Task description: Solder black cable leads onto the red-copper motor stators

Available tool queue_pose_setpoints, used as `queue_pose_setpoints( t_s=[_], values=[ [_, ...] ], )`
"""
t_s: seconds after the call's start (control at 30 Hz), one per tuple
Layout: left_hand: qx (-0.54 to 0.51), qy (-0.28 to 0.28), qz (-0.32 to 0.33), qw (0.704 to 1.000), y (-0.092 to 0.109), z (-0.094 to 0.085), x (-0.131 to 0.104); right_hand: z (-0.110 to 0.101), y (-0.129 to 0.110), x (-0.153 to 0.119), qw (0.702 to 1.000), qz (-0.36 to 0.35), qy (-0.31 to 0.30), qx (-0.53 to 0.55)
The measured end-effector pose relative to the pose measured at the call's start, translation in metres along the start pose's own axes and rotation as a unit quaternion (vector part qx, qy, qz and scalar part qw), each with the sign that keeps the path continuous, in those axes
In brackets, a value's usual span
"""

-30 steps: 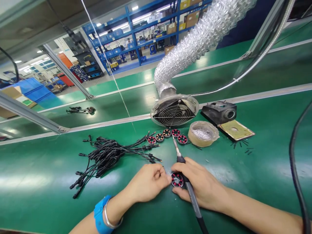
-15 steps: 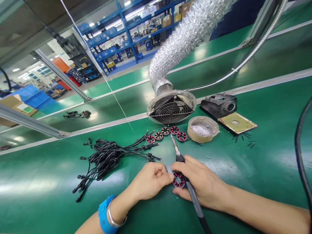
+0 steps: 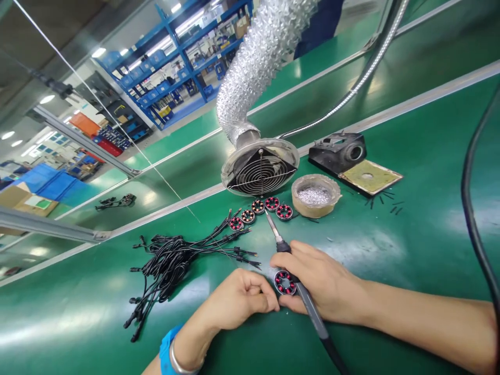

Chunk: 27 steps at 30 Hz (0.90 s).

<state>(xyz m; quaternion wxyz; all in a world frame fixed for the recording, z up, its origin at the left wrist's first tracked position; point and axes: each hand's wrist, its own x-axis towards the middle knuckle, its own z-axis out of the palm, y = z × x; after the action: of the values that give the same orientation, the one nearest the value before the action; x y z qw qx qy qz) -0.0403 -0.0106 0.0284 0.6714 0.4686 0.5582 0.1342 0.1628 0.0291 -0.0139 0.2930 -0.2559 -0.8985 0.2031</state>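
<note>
In my right hand [image 3: 328, 286] lies a soldering iron [image 3: 312, 311], its tip pointing away toward a row of several small motor stators [image 3: 284, 212]. Thumb and index finger of that same hand hold another stator [image 3: 278, 284], a ring with red windings, beside the iron's handle. My left hand [image 3: 238, 301] is closed, thumb and fingers pinched together just below and left of this stator; anything between them is hidden. A bundle of black cables [image 3: 172, 260] with bare wire ends rests to the left.
Behind the stators stands a round fume extractor [image 3: 261, 174] with a silver foil duct [image 3: 253, 73]. To the right are a tub of silvery scraps [image 3: 296, 200], an iron stand [image 3: 338, 156] with a yellow sponge [image 3: 371, 177], and short black bits. A black cord [image 3: 469, 198] hangs at the right.
My left hand has moved off the stator's left side to below it, fingers still pinched. The right hand keeps the iron and stator. The view has shifted and tilted slightly.
</note>
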Motion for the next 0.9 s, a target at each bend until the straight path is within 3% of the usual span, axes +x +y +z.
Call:
queue_pose_setpoints(
  t_s=[0.07,0.27,0.5,0.63,0.77,0.83,0.9],
  values=[
    [-0.009,-0.003,-0.002,1.000,0.004,-0.003,0.000,-0.002,-0.001,0.001,1.000,0.010,-0.017,0.005],
    [0.003,0.092,0.036,0.995,0.009,0.000,0.005,-0.007,-0.002,0.005,0.999,0.032,-0.042,0.006],
    [-0.005,0.079,0.033,0.996,0.011,0.007,0.009,-0.008,-0.002,0.004,0.997,0.038,-0.061,0.015],
    [0.007,0.131,0.071,0.989,0.010,0.008,0.011,-0.005,0.000,0.002,0.998,0.031,-0.043,0.033],
    [-0.005,0.112,0.092,0.989,0.007,0.009,0.013,0.004,0.003,-0.005,0.998,0.021,0.002,0.061],
    [0.007,0.094,0.093,0.991,0.008,0.001,0.008,0.007,0.006,-0.007,0.997,0.014,0.018,0.068],
    [0.053,0.111,0.105,0.987,0.011,-0.014,-0.004,0.007,0.010,-0.009,0.998,0.008,0.024,0.059]
  ],
)
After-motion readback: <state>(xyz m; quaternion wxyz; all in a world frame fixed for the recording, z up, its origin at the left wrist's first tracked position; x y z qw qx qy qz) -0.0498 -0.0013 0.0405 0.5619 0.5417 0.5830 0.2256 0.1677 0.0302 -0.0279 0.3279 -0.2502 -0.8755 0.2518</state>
